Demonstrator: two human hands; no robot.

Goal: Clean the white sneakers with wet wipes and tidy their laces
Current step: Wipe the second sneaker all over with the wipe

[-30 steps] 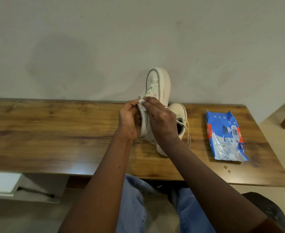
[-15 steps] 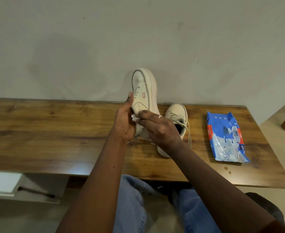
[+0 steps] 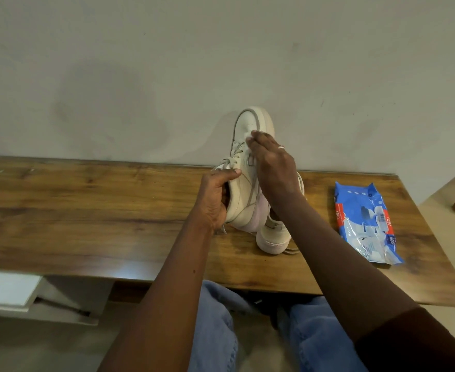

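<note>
Hands work one sneaker (image 3: 243, 200): the left hand (image 3: 213, 200) grips its collar, holding it toe-up over the tabletop (image 3: 87, 210). The right hand (image 3: 274, 167), fingers flat, has slid from mid-side to toe. Wiping likely continues, with the wipe hidden and the laces untidied.

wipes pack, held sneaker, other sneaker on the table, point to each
wipes pack (image 3: 365, 221), head view, middle of the wrapper
held sneaker (image 3: 243, 201), head view, its side panel
other sneaker (image 3: 273, 237), head view, its heel
</note>
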